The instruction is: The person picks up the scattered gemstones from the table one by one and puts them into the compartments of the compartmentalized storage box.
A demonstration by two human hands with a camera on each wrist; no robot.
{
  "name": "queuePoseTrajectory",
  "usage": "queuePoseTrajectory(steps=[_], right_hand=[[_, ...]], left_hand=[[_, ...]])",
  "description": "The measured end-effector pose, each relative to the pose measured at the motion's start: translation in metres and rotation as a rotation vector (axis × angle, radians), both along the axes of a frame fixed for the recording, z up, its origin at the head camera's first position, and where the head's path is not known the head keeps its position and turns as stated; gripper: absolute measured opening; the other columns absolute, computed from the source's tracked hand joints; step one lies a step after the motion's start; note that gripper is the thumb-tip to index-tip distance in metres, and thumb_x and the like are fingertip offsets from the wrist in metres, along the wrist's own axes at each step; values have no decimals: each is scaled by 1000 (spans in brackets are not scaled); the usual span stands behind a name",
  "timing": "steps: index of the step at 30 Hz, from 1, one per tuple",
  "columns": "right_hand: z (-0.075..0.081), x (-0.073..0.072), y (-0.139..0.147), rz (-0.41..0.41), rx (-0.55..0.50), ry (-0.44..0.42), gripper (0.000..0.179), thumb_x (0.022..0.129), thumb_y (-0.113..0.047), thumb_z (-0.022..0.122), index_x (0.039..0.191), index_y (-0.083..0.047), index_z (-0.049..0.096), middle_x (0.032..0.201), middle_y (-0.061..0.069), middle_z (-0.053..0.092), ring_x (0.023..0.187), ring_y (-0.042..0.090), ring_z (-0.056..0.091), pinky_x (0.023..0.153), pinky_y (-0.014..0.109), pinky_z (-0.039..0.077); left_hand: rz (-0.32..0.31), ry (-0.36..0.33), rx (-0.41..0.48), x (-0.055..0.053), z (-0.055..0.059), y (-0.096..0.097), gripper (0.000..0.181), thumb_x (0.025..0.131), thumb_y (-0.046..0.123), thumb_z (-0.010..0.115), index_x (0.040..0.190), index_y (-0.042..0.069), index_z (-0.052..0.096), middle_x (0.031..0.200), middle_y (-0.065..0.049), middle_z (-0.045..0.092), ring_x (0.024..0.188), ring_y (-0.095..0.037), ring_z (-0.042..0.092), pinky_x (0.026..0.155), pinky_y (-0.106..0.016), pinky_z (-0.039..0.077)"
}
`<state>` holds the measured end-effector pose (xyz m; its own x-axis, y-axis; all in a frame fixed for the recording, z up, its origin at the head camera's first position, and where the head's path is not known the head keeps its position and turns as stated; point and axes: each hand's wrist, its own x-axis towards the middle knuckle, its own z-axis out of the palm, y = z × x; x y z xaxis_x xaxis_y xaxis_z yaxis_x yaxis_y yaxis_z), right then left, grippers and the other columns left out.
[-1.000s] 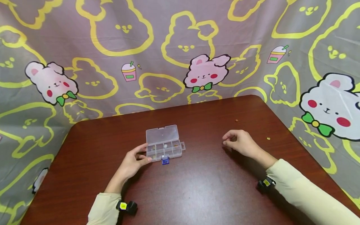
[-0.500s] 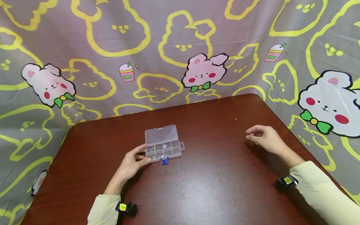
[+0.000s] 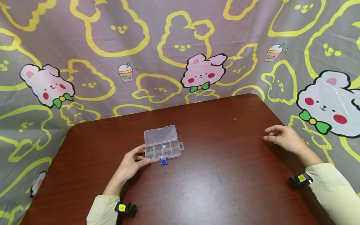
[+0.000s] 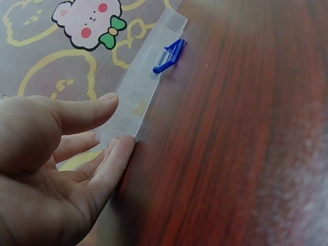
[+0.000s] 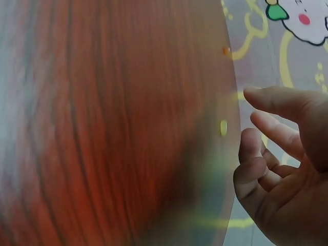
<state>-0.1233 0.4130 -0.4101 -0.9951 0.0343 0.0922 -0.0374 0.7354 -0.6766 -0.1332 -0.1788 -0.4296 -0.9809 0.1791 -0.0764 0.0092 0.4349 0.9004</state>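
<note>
A clear plastic compartment box (image 3: 160, 135) lies with its lid raised back, a blue latch (image 3: 164, 161) at its front. Small pieces sit in some compartments, among them a round whitish one (image 3: 164, 146). My left hand (image 3: 130, 165) holds the box's left end between thumb and fingers. Over the table's right side hovers my right hand (image 3: 288, 140), fingers loosely bent and holding nothing. Close to its fingertips, a small yellow-green piece (image 5: 223, 127) lies on the table in the right wrist view; in the head view the hand hides it.
A small reddish-brown piece (image 3: 234, 119) lies farther back on the brown wooden table (image 3: 208, 181). Patterned cloth (image 3: 157, 37) hangs along the table's back and right edges.
My right hand has moved right, away from the box and over to the yellow-green piece. The left hand keeps its hold on the box. The head view has shifted slightly.
</note>
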Motion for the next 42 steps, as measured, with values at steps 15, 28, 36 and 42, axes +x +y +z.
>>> queuePoseTrajectory(steps=[15,28,36,42], right_hand=[[-7,-1,14,2,8,-120,41,90,-21,78,117,7,66,89,11,69,63,15,57,53,30,47],[-9,-6,13,-14,32,-142,40,91,-22,76,114,8,66,84,7,69,62,15,56,53,30,47],[-9,-7,12,-22,55,-179,41,92,-25,75,115,8,66,84,5,68,66,17,57,55,30,47],[-8,-8,11,-21,64,-171,39,92,-24,75,114,7,67,84,5,68,68,16,56,57,30,46]], left_hand=[[8,-9,6,0,0,-2,64,88,0,75,146,2,49,131,-24,56,95,-25,62,72,-22,50],[6,-7,-4,-1,2,-1,64,88,-1,75,146,2,49,130,-24,56,95,-25,63,73,-22,50],[7,-14,3,-1,0,-1,64,87,-1,75,146,3,50,130,-24,57,94,-25,62,73,-23,50],[0,-8,-1,-1,1,-1,63,88,0,75,146,2,50,130,-24,57,95,-26,62,73,-23,50]])
